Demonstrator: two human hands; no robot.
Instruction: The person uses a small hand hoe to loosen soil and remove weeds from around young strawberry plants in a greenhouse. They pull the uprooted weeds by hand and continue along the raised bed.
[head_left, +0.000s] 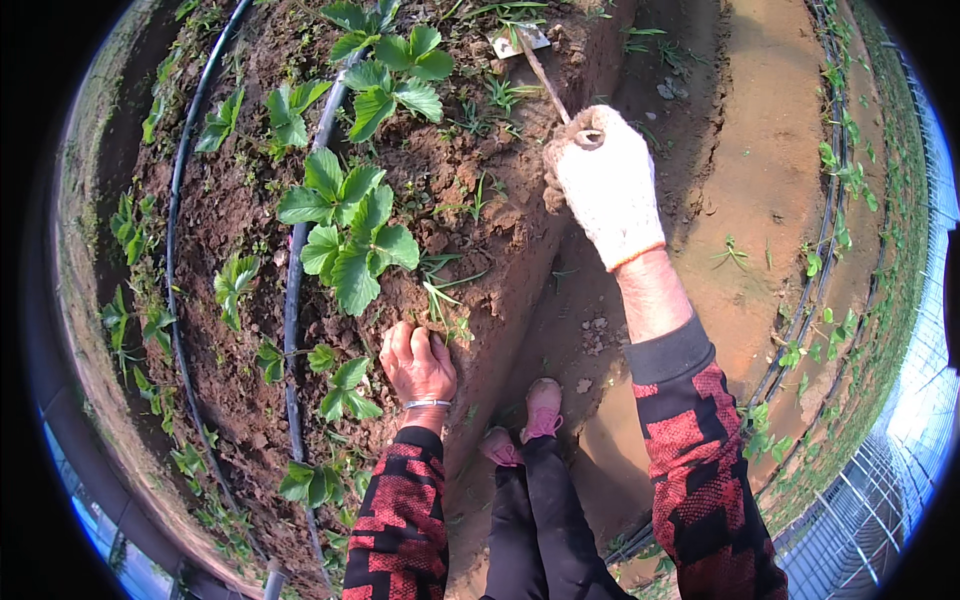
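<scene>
My right hand (606, 176), in a soiled white knitted glove, is closed around the handle of a small hoe (546, 82). The tool's flat pale blade (519, 42) rests at the bed's upper edge, partly behind grass blades. My bare left hand (418, 364), a thin bracelet at its wrist, has its fingers curled down at the soil beside a small weed (439, 300); whether they grip it is hard to tell. Just above and left of that hand grow leafy strawberry plants (358, 255), and a smaller one (347, 390) stands to its left.
Two black drip irrigation hoses (295, 285) run along the raised soil bed (487, 240). My feet, in pink shoes (543, 409), stand in the furrow beside its sloping side. Another bed (765, 180) with plants and hoses lies at the right.
</scene>
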